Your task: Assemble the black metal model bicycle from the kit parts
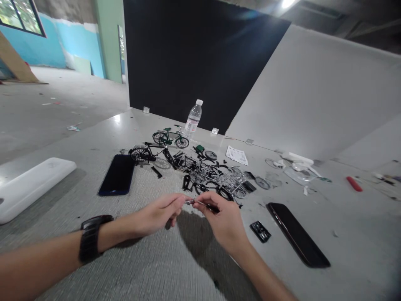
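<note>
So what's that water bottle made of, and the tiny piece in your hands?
Water bottle: probably clear plastic, since it's see-through with a white cap. Tiny piece, pinched between the left hand and right hand: likely shiny metal, given its silvery glint, though too small to be sure.

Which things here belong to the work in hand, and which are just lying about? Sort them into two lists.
In hand: small metal part pinched by left hand and right hand; pile of model bicycle parts; black model bicycle; green model bicycle; instruction sheet.
Lying about: water bottle; blue phone; dark phone; white case.
</note>
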Demonstrator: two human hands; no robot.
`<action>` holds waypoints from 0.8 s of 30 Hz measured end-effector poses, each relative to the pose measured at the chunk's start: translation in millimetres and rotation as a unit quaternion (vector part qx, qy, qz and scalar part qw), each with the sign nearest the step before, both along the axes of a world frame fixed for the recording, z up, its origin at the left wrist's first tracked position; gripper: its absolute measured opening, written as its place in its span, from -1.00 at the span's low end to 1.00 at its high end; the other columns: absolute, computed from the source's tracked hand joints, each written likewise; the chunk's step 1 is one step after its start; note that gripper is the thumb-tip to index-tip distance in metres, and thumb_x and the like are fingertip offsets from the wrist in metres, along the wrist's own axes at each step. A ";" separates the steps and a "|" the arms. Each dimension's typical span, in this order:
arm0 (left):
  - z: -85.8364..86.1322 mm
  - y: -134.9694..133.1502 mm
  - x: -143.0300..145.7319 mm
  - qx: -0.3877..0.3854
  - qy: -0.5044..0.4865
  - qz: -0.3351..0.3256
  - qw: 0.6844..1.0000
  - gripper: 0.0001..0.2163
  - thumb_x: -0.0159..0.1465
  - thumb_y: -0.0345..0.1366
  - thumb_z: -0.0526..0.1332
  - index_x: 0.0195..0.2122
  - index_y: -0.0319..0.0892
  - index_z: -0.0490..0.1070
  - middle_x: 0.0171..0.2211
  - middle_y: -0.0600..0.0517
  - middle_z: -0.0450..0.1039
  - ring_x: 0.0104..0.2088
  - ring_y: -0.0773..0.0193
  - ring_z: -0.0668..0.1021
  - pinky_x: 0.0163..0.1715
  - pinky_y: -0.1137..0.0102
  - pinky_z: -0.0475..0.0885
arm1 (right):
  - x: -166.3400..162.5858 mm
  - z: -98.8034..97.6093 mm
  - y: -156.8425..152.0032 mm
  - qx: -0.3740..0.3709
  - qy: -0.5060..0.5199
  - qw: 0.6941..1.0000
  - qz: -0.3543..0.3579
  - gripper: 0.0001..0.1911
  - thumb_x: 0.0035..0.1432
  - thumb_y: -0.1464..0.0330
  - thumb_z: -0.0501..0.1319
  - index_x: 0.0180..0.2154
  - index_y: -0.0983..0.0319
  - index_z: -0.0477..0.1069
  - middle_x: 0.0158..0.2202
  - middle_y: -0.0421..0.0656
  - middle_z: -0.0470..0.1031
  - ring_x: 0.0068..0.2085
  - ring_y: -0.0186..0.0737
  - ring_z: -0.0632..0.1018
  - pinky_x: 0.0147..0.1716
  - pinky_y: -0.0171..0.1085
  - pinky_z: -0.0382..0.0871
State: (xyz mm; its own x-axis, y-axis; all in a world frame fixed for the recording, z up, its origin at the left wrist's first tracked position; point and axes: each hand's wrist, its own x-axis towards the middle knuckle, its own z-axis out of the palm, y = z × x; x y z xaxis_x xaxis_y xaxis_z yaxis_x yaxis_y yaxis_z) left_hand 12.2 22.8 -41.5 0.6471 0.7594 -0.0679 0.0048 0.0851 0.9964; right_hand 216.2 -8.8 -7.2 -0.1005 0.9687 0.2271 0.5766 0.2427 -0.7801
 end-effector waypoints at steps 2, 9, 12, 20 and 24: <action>1.1 0.3 0.2 -0.011 -0.002 -0.004 1.000 -0.54 0.42 0.08 0.01 -0.01 -0.23 0.38 -0.46 0.17 0.14 -0.50 0.32 0.36 -0.43 0.32 0.33 | 0.6 0.2 -0.7 0.011 -0.020 1.000 0.005 -0.89 0.24 0.28 0.29 -0.33 0.15 0.50 -0.46 -0.25 0.57 -0.43 -0.26 0.52 -0.41 -0.33 0.31; 0.7 -0.2 -1.2 -0.033 -0.015 0.011 0.999 -0.50 0.42 0.07 0.02 0.15 -0.22 0.37 -0.44 0.16 0.17 -0.50 0.33 0.37 -0.45 0.34 0.30 | 0.5 1.0 -2.3 0.026 -0.051 0.998 0.011 -0.91 0.28 0.31 0.25 -0.30 0.15 0.49 -0.45 -0.28 0.54 -0.45 -0.32 0.44 -0.44 -0.37 0.26; 4.8 -0.8 -3.3 -0.048 -0.020 0.007 0.999 -0.47 0.42 0.09 0.02 0.21 -0.21 0.34 -0.44 0.15 0.18 -0.49 0.33 0.37 -0.46 0.36 0.28 | 0.5 0.1 -3.3 0.030 -0.052 0.998 0.009 -0.92 0.30 0.33 0.23 -0.30 0.15 0.46 -0.45 -0.29 0.52 -0.44 -0.32 0.45 -0.44 -0.37 0.25; 11.9 -0.3 -6.1 -0.095 -0.055 -0.022 0.994 -0.51 0.43 0.08 0.07 0.18 -0.19 0.36 -0.54 0.23 0.03 -0.56 0.38 0.19 -0.51 0.41 0.19 | 1.3 0.3 -3.0 0.049 -0.045 0.998 0.013 -0.93 0.31 0.35 0.21 -0.28 0.14 0.43 -0.44 -0.29 0.51 -0.48 -0.34 0.43 -0.49 -0.38 0.24; 9.9 -0.4 -5.3 -0.075 -0.060 -0.043 0.994 -0.52 0.43 0.09 0.07 0.15 -0.18 0.39 -0.58 0.24 0.02 -0.57 0.37 0.18 -0.51 0.41 0.21 | 1.3 1.9 -2.8 0.075 -0.065 0.995 0.022 -0.95 0.29 0.40 0.24 -0.27 0.14 0.45 -0.39 -0.28 0.57 -0.40 -0.32 0.53 -0.39 -0.39 0.34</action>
